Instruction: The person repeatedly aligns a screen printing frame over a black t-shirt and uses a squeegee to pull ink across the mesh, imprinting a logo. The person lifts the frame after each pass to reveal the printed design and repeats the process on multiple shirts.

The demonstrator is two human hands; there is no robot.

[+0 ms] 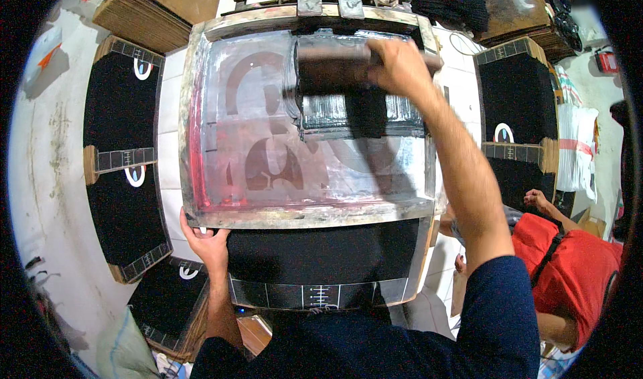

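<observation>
Head view. The right hand [396,64] was closed around a brown, bar-shaped squeegee [335,64], motion-blurred over the far right of a paint-stained, rectangular wooden screen frame [295,217]. Glossy black ink [335,116] lay just nearer than this grip; the brown, curved stencil shapes [258,168] to its left and nearer were bare of it — inking, by judgement, was only partly done. The left hand [209,246] touched the frame's near-left corner — whether it gripped could not be told. Flat black cloth [321,253] showed nearer than the frame.
</observation>
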